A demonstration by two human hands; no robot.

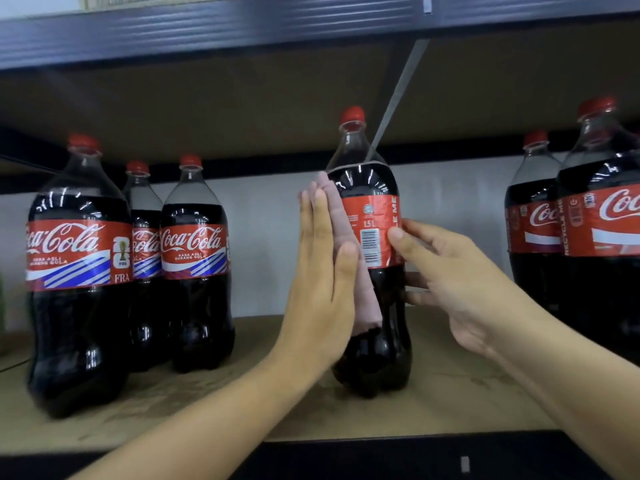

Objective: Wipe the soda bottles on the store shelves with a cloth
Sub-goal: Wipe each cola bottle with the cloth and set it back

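My left hand [322, 268] lies flat, fingers straight, pressing a pink cloth [349, 258] against the left side of the middle Coca-Cola bottle [372, 299], which stands upright on the brown shelf board [450, 393], barcode side facing me. My right hand [450, 282] grips the bottle's right side, thumb on the red label and fingers curled behind. Three more Coca-Cola bottles [79, 271] stand grouped to the left, well apart from it, and two others [595, 237] to the right, under the upper shelf [242, 32].
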